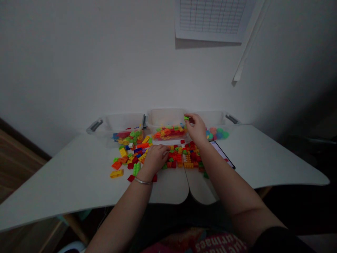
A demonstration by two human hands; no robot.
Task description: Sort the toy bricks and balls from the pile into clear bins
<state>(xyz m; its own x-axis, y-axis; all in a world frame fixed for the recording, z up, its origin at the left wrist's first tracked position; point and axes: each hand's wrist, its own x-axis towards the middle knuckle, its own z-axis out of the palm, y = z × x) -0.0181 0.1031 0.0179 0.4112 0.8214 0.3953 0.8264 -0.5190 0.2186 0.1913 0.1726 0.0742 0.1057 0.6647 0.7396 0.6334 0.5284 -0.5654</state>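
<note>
Between the thumb and fingers of my right hand is a small green block, held up at the right front of the middle clear bin. That bin holds orange, red, yellow and green blocks. My left hand, with a bangle at the wrist, rests low over a spread of loose coloured blocks on the white table. Its fingers are bent among the blocks; what they hold, if anything, is hidden. A green block and a yellow block lie to its left.
A left clear bin holds mixed pieces, and a right clear bin holds round coloured pieces. A phone lies beside my right forearm. The white table has its front edge near my body; a wall stands behind the bins.
</note>
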